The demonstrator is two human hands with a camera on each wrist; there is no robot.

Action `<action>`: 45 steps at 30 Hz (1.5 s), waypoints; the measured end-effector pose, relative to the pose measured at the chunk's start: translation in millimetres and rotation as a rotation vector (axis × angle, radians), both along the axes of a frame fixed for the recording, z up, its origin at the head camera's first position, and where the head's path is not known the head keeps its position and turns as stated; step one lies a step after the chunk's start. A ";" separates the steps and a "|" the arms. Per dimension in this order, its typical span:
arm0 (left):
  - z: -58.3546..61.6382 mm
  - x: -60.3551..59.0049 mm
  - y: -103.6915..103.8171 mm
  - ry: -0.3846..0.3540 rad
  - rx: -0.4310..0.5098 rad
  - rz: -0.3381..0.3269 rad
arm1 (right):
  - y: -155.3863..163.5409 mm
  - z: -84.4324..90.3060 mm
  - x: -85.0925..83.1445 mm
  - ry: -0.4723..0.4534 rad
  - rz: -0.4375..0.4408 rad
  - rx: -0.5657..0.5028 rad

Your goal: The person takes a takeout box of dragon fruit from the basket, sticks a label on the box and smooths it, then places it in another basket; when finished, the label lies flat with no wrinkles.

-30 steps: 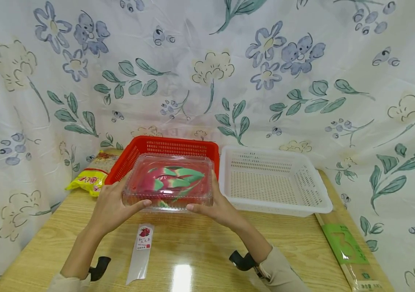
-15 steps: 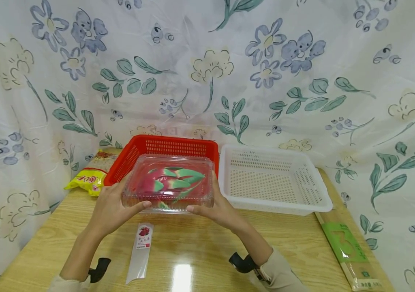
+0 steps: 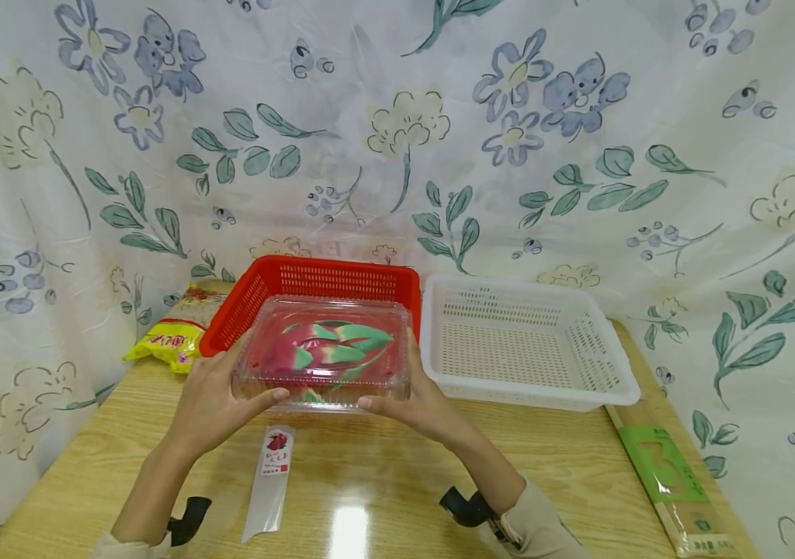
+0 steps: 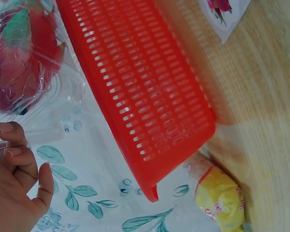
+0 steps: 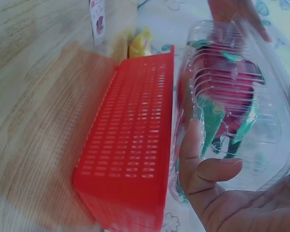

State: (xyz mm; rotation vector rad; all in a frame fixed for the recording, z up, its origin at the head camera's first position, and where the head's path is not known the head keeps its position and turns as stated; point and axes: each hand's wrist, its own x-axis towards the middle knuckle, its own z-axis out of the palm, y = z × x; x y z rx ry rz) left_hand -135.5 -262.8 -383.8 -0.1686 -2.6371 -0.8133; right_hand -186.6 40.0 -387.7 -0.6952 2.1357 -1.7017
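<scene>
On the wooden table (image 3: 565, 458), which gleams near me with a bright patch of reflected light, I see both hands holding a clear box (image 3: 323, 351) with a dragon fruit (image 3: 328, 345) inside. The box sits in the air just above the near edge of the red basket (image 3: 314, 281), left of centre. My left hand (image 3: 212, 400) grips its left end, thumb curled over the near rim; my right hand (image 3: 420, 400) grips the right end the same way, and the right wrist view shows its fingers (image 5: 195, 159) wrapped under the box.

Just right of the red basket, touching it or nearly so, stands a white basket (image 3: 530, 345). A yellow packet (image 3: 172, 335) lies at the far left, beside the red basket. A narrow clear strip with a red label (image 3: 272, 481) lies on the table near me, below the box. Along the right edge lies a long pack with a green band (image 3: 663, 473).

A floral sheet (image 3: 397, 140), white with blue flowers and green leaves, hangs behind and round both sides of the table, closing off the room.
</scene>
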 end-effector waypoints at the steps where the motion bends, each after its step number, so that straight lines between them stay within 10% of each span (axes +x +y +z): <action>1: -0.2 0.1 0.1 0.005 0.000 -0.002 | 0.3 0.2 0.8 -0.004 -0.007 0.009; 45: -1.4 9.6 7.7 -0.018 0.016 0.002 | 6.6 -1.9 11.6 0.018 0.006 -0.073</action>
